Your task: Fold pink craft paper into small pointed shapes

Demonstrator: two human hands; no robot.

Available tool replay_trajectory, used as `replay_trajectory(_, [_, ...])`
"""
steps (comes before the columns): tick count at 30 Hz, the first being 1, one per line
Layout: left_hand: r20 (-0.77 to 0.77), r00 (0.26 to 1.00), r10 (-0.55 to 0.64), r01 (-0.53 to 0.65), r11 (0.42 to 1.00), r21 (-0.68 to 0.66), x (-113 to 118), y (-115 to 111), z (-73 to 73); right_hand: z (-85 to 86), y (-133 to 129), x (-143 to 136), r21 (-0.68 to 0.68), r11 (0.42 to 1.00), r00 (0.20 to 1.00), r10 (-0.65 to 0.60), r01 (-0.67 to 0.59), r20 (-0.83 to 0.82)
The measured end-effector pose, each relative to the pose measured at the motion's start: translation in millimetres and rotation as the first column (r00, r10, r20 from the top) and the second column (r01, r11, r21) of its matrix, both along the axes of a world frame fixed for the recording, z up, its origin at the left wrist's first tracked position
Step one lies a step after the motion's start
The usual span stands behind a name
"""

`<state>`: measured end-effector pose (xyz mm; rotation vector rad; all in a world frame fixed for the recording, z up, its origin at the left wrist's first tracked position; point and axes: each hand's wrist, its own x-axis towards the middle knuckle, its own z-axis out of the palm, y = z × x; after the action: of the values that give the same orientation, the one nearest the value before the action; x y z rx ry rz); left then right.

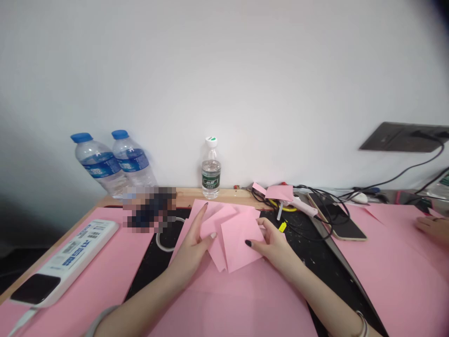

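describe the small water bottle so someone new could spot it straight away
Look at the pale wall behind the table. On the wooden strip along its foot stands a small, clear water bottle. Its white cap and green label set it apart from the two blue-capped, blue-labelled bottles to its left.

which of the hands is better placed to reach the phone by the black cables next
Probably the right hand: it is nearer the phone, while the left hand is farther off, across the pink squares. The right would likely need to release its square first.
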<state>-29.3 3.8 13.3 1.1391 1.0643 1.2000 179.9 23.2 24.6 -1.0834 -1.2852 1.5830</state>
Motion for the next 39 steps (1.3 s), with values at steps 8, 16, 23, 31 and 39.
replay_trajectory(8, [-0.154, 0.972, -0.178, 0.181, 0.983, 0.006, 0, -8, 8.2, -1.5, -4, 1, 0.318, 0.947, 0.904, -0.095, -0.047, 0.416])
replay_trajectory(16, [-0.087, 0.967, -0.240, 0.238, 0.971, -0.038, 0, -10, 7.5, 1.8, -14, -5, 0.227, 0.973, 0.978, -0.014, -0.034, 0.208])
replay_trajectory(23, [0.313, 0.915, -0.253, 0.297, 0.949, -0.102, 15, -16, 9.6, -6.6, -16, -9, 0.086, 0.991, 0.988, -0.108, 0.099, 0.112])
replay_trajectory(31, [-0.270, 0.963, -0.020, 0.045, 0.995, 0.087, 10, -17, 6.4, -1.4, -23, -12, 0.284, 0.959, 0.971, -0.077, 0.011, 0.225])
replay_trajectory(39, [-0.435, 0.901, 0.011, 0.102, 0.967, 0.235, 2, -20, -9.4, 0.6, -18, 2, 0.472, 0.873, 0.774, -0.213, -0.124, 0.596])
